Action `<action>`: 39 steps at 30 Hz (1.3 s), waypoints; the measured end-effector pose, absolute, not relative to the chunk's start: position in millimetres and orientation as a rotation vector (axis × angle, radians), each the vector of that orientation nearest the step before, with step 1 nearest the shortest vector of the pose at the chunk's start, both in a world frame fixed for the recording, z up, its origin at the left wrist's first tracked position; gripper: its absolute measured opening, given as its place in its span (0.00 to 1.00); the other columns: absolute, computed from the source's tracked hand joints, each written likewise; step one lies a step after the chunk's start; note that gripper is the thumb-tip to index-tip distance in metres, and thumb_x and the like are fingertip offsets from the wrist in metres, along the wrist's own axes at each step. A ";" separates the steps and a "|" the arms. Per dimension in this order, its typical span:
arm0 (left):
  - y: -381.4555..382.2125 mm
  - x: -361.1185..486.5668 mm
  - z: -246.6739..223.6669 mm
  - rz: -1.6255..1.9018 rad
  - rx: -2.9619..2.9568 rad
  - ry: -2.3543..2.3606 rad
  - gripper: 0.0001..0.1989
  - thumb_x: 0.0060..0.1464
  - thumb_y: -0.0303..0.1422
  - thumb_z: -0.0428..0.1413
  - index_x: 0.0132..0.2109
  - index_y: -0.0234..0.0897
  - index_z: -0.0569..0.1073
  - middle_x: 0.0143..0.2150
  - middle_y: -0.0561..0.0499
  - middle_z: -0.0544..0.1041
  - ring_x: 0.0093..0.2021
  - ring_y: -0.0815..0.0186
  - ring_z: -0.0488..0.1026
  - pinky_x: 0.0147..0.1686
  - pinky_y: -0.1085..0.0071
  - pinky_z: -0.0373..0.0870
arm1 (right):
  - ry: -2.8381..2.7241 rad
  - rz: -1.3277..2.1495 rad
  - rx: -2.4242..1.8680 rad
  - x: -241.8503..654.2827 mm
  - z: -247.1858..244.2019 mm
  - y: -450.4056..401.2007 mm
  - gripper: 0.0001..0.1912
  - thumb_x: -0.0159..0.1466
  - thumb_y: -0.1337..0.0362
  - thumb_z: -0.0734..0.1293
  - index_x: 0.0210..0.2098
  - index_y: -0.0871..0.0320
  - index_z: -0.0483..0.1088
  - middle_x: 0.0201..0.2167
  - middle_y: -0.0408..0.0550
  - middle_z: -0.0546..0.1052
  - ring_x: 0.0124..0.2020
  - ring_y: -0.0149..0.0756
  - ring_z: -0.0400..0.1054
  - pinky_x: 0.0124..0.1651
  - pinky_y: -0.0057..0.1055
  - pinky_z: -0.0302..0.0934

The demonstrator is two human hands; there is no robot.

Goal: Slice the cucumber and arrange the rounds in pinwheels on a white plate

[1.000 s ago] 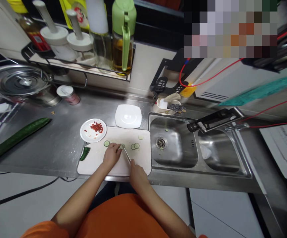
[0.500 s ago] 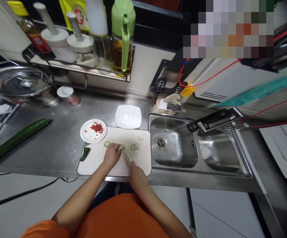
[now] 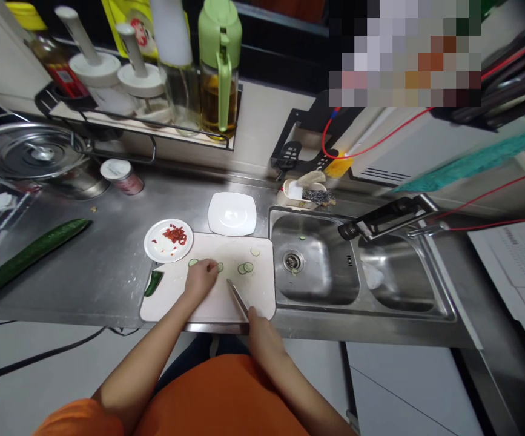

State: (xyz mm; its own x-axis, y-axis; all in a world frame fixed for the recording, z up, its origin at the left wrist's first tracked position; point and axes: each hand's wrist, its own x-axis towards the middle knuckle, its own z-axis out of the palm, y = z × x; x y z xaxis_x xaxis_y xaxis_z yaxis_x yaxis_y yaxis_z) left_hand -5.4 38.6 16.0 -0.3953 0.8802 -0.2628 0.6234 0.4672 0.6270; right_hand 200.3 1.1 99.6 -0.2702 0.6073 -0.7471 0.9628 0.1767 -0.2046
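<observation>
My left hand (image 3: pixel 201 278) is over the white cutting board (image 3: pixel 184 306), its fingers bent and pinched at the edge of a thin cucumber slice (image 3: pixel 220 267). In my right hand (image 3: pixel 262 330) is a knife (image 3: pixel 238 298), its tip pointing up and left over the board, apart from the slice. Another slice (image 3: pixel 192 263) lies left of my left fingers, partly hidden by them. Two overlapping slices (image 3: pixel 245 267) and a paler one (image 3: pixel 255 252) are farther right. On the board's left edge rests a dark green cucumber end piece (image 3: pixel 154 283).
Behind the board stand a plate of chopped red pieces (image 3: pixel 157 249) and a white square dish (image 3: pixel 232 214). A whole cucumber (image 3: pixel 30 257) lies on the left counter. To the right is a double sink (image 3: pixel 316 260); a bottle rack (image 3: pixel 189 130) hangs above.
The knife has drawn back from the cucumber slice, toward me and to the right. My left hand has shifted slightly left, its fingertips still beside that slice.
</observation>
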 end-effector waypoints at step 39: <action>97.0 64.8 19.3 0.188 1.446 1.925 0.08 0.49 0.32 0.55 0.38 0.36 0.73 0.42 0.45 0.71 0.40 0.65 0.69 0.37 0.72 0.63 | 1.980 -0.877 1.491 202.3 90.5 -10.3 0.26 0.60 0.80 0.51 0.56 0.62 0.58 0.36 0.57 0.75 0.44 0.43 0.70 0.40 0.30 0.60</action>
State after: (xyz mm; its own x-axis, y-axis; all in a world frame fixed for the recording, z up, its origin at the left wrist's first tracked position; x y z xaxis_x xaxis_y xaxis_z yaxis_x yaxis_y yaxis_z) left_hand 64.8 97.0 19.3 -0.1212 0.8856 -0.4483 0.7824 0.3632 0.5059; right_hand 202.3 -10.3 90.5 -0.2697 0.6357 -0.7233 0.9628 0.1898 -0.1922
